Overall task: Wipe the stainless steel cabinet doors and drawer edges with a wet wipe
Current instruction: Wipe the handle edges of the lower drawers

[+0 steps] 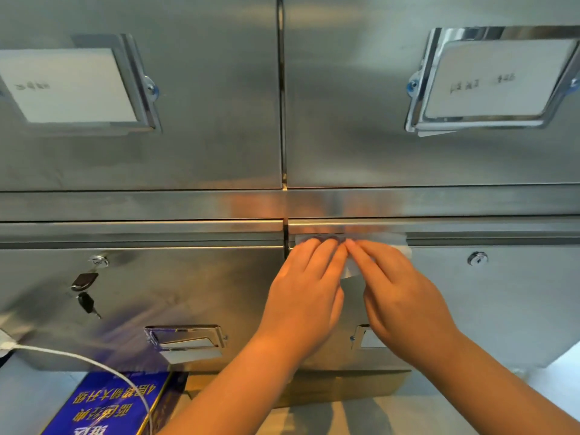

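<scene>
A stainless steel cabinet fills the view, with two upper doors (pixel 361 136) and two lower drawers. A white wet wipe (pixel 386 239) lies pressed along the top edge of the lower right drawer (pixel 502 293), just right of the centre gap. My left hand (pixel 306 290) and my right hand (pixel 398 293) sit side by side on it, fingertips pushing the wipe against the drawer's recessed edge. Part of the wipe hangs down between the two hands; the rest is hidden under my fingers.
Label holders (pixel 492 80) are mounted on both upper doors. The lower left drawer (pixel 188 287) has a lock with keys hanging (pixel 84 290) and a metal handle (pixel 185 339). A blue box (pixel 110 403) and a white cable (pixel 94 362) lie at the lower left.
</scene>
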